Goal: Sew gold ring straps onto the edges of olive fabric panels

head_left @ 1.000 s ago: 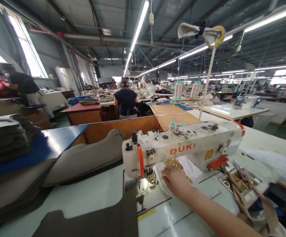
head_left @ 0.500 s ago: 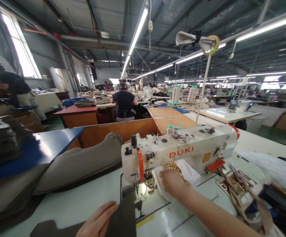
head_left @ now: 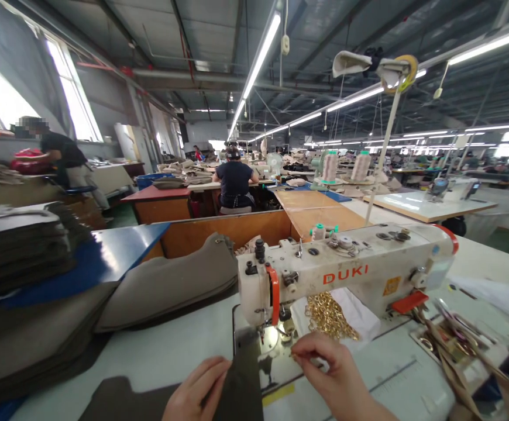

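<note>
My left hand is at the bottom centre, its fingers together and closed at the edge of a dark grey fabric piece. This piece lies on the sewing machine's bed, its upper end close to the needle area. My right hand is just right of the needle plate, thumb and forefinger pinched on a small gold metal piece, partly hidden by the fingertips. Behind that hand, a heap of gold metal fittings rests on a white cloth or bag under the arm of the sewing machine.
Stacks of grey fabric pieces lie to the left, with another stack on a blue table. An open tray of fittings and straps sits at right. Ahead, a seated co-worker faces away; another person bends at far left.
My right hand has come back from the gold heap towards me and left, now pinching a small gold piece. My left hand stays by the fabric. The camera view has turned slightly left.
</note>
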`<state>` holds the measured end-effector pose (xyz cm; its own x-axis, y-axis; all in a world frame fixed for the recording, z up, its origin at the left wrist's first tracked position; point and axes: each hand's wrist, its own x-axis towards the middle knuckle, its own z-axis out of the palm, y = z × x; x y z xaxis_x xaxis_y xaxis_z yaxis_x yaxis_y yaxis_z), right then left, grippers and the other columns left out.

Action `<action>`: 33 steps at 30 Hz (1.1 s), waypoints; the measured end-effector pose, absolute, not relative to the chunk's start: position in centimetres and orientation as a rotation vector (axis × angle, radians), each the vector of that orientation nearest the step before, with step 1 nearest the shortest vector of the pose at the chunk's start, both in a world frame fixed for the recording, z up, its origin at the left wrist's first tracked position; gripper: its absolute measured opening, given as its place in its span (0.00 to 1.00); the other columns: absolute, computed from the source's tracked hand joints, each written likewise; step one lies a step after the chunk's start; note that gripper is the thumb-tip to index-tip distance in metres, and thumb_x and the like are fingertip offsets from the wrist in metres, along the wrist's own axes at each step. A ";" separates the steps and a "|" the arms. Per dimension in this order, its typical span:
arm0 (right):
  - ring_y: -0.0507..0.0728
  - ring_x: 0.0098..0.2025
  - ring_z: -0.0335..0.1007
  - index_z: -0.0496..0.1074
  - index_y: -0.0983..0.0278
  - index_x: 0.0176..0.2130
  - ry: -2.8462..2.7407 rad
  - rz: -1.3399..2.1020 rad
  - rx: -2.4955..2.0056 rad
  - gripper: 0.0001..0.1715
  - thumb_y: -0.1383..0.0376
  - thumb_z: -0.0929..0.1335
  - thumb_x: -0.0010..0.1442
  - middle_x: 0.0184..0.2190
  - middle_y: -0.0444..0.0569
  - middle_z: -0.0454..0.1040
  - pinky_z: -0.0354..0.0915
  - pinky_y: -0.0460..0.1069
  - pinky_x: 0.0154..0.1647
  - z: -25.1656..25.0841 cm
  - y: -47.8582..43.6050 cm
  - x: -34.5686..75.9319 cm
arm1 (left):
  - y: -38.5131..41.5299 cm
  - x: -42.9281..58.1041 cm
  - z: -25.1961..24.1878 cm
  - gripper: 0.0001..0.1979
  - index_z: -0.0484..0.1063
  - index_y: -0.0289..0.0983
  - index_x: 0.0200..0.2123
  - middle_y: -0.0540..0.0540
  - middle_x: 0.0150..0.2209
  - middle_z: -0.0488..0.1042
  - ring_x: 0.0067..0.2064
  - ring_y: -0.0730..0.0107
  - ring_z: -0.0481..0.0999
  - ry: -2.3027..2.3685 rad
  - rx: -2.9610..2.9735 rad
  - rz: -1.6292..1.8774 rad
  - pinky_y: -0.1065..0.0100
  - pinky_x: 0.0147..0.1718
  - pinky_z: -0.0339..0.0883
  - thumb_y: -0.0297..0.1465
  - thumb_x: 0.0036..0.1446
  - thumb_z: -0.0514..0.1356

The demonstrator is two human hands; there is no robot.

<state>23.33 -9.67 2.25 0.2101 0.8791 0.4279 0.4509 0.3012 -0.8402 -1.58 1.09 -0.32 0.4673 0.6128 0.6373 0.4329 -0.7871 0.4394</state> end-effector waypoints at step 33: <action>0.52 0.26 0.73 0.75 0.66 0.30 -0.642 1.459 -0.989 0.21 0.56 0.79 0.39 0.23 0.46 0.75 0.68 0.46 0.31 -0.7 -5.5 15.8 | 0.5 -0.5 -0.5 0.20 0.71 0.37 0.26 0.49 0.24 0.78 0.28 0.67 0.79 0.901 1.063 0.697 0.72 0.27 0.70 0.42 0.36 0.72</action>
